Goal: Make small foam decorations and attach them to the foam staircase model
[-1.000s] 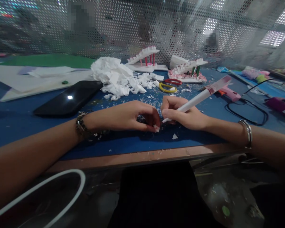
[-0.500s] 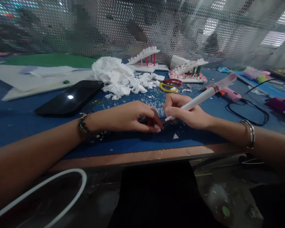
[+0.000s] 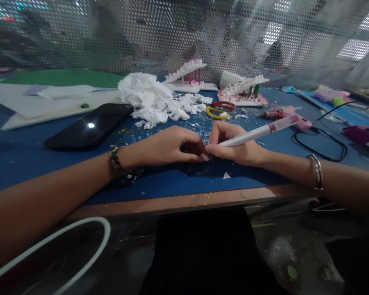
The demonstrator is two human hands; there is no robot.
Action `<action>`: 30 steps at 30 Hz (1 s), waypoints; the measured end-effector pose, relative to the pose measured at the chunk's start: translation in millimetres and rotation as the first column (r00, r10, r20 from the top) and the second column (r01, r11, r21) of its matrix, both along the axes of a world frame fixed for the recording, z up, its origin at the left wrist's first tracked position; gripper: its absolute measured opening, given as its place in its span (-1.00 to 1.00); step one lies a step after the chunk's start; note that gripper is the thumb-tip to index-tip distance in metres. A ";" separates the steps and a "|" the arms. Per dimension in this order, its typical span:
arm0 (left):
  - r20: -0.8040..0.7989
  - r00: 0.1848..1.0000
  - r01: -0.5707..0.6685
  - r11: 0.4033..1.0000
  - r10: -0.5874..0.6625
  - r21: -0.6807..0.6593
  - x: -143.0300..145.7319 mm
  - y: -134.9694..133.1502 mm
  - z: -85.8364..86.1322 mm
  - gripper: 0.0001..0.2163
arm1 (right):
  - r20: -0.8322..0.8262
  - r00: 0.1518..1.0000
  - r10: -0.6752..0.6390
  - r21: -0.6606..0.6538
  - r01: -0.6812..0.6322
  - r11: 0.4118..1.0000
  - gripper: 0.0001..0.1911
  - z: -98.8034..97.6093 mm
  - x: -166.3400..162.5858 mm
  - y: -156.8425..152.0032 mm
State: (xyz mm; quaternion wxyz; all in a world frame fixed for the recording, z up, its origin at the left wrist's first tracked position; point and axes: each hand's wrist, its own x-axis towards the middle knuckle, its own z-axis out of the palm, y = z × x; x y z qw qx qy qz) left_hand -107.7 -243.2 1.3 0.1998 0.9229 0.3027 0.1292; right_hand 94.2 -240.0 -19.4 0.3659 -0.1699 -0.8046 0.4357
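My left hand is closed in a pinch on a small white piece, low over the blue table. Facing it, my right hand grips a white pen with a pinkish, see-through end that slants up to the right. The pen's other end is hidden behind the fingers. Both hands' fingertips meet, or nearly so, at the white piece. A small white triangular scrap lies just below my right hand, and white crumbs are scattered around.
Beyond my hands lie a heap of torn white paper and yellow-and-red-handled scissors. Two small stair models stand at the back. A black phone is at left; a pink glue gun and its cord are at right.
My right hand has moved slightly left, its fingers now against the left fingertips. The pen has tipped lower, and its narrow end has gone behind the fingers.
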 end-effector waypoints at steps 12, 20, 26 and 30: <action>0.053 0.998 -0.028 0.999 0.029 -0.016 2.9 1.9 -5.4 -0.75 | 0.040 0.999 0.023 0.196 -0.031 0.980 -0.76 -4.0 -5.0 9.5; 0.006 1.000 -0.009 1.000 0.009 -0.001 2.5 2.8 -3.2 -0.75 | 0.092 0.996 -0.008 0.239 -0.014 0.971 -0.76 -4.6 -6.1 11.0; -0.016 1.000 -0.012 1.000 0.012 0.005 5.8 2.2 -1.2 -0.78 | 0.126 0.991 -0.040 0.258 0.006 0.966 -0.78 -3.7 -4.1 10.8; -0.009 1.000 -0.028 0.999 0.027 -0.028 6.5 1.6 -0.4 -0.76 | 0.094 0.995 -0.023 0.237 0.000 0.971 -0.76 -3.5 -4.2 11.1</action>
